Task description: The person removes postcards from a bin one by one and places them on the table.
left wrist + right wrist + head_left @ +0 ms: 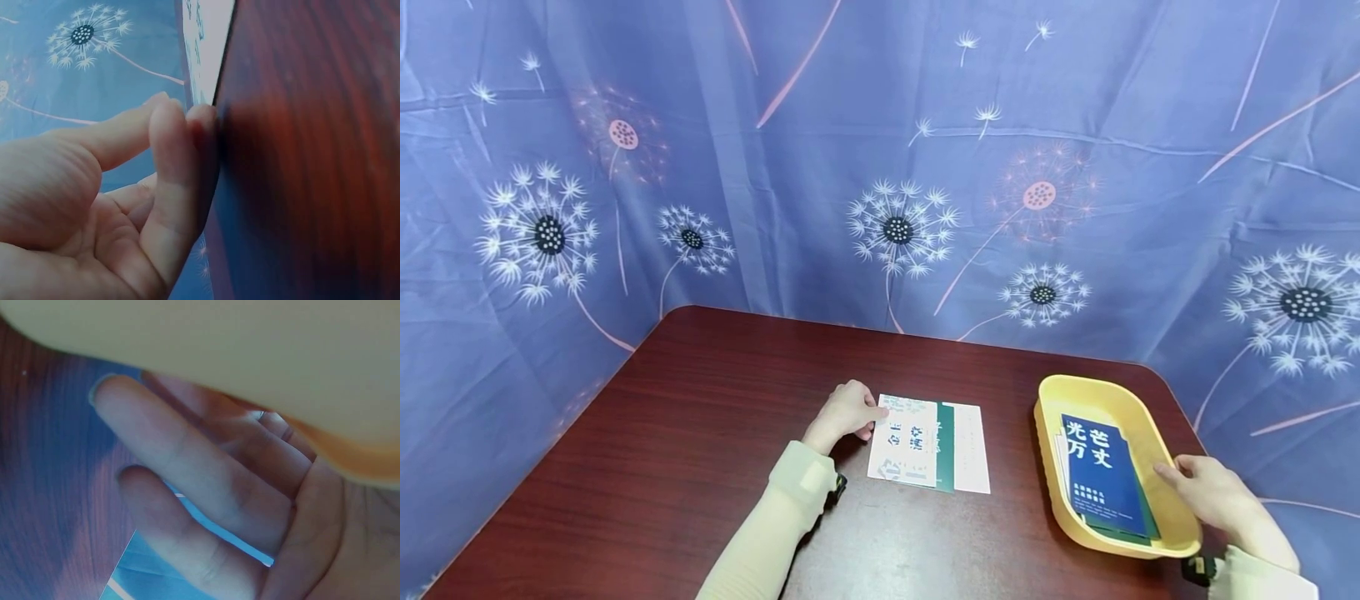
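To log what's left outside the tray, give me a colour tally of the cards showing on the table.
White: 2 (left card and right card)
Green: 1 (middle card)
Total: 3 showing; I can't tell whether others lie hidden underneath.

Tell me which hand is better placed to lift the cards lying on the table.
Probably the left hand: it touches the left edge of the cards, while the right hand is farther off, gripping the yellow tray.
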`<control>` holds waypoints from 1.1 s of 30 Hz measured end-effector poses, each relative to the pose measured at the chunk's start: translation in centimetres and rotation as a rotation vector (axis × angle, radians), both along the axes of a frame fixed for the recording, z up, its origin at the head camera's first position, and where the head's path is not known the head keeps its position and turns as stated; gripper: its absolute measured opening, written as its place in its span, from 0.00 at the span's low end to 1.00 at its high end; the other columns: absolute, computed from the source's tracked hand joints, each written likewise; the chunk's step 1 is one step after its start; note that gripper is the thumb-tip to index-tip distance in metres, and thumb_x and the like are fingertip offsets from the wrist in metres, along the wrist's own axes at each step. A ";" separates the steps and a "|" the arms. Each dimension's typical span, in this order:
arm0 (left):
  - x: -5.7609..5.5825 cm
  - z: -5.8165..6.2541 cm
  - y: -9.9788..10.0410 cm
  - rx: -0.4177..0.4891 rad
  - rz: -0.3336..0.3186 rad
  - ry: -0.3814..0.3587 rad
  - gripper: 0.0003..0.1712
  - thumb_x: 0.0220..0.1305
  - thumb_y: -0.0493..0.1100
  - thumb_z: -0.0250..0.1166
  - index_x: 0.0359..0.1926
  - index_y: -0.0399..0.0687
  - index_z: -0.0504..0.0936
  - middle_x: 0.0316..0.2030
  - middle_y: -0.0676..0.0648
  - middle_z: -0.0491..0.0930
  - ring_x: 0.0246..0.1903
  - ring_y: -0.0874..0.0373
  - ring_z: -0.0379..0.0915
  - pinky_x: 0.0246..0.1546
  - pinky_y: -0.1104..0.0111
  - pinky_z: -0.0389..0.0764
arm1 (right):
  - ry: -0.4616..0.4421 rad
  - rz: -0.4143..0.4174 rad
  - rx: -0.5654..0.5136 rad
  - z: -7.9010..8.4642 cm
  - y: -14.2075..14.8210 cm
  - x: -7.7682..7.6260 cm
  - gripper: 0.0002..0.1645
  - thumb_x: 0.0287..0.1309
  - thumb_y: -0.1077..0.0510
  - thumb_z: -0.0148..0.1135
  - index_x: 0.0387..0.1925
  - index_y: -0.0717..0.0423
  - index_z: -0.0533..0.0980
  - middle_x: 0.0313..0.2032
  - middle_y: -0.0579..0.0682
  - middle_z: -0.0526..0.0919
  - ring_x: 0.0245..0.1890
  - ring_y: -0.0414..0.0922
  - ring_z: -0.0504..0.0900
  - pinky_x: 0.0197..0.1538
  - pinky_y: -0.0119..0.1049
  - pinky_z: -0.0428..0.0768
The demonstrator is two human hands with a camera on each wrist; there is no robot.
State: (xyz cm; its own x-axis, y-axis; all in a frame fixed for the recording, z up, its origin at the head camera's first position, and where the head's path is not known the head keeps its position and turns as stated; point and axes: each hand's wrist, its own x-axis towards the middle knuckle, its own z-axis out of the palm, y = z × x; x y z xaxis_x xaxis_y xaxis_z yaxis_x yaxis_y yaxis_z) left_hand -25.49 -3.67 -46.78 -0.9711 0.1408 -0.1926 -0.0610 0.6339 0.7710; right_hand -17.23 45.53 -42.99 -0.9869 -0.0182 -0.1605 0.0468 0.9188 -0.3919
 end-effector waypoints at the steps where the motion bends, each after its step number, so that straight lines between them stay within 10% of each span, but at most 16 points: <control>1: 0.0 0.0 0.0 0.001 0.002 -0.007 0.10 0.61 0.41 0.70 0.30 0.38 0.79 0.18 0.45 0.79 0.14 0.57 0.79 0.21 0.71 0.79 | -0.004 -0.003 -0.002 0.0 0.0 0.0 0.24 0.74 0.49 0.47 0.22 0.55 0.69 0.19 0.47 0.67 0.22 0.44 0.67 0.27 0.38 0.65; 20: 1.0 2.5 0.7 -0.111 -0.053 0.111 0.17 0.65 0.50 0.65 0.35 0.39 0.81 0.14 0.47 0.76 0.18 0.52 0.80 0.23 0.68 0.74 | 0.028 0.011 -0.001 -0.4 0.2 0.1 0.24 0.73 0.49 0.48 0.20 0.54 0.67 0.17 0.46 0.66 0.20 0.43 0.66 0.25 0.37 0.63; 33: 3.0 4.9 11.3 0.101 -0.245 0.175 0.15 0.66 0.53 0.64 0.38 0.47 0.86 0.19 0.52 0.82 0.19 0.62 0.80 0.26 0.72 0.74 | 0.031 -0.001 -0.007 -0.5 0.2 0.2 0.25 0.74 0.48 0.47 0.20 0.54 0.67 0.17 0.46 0.65 0.19 0.43 0.65 0.24 0.36 0.63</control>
State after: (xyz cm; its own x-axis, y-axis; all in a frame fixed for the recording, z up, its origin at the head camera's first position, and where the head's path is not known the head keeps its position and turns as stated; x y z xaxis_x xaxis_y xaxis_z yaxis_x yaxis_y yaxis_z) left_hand -22.51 7.58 -41.84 -0.9232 0.3842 0.0016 0.2233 0.5332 0.8160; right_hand -17.08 45.74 -43.52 -0.9914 -0.0186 -0.1298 0.0352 0.9159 -0.3998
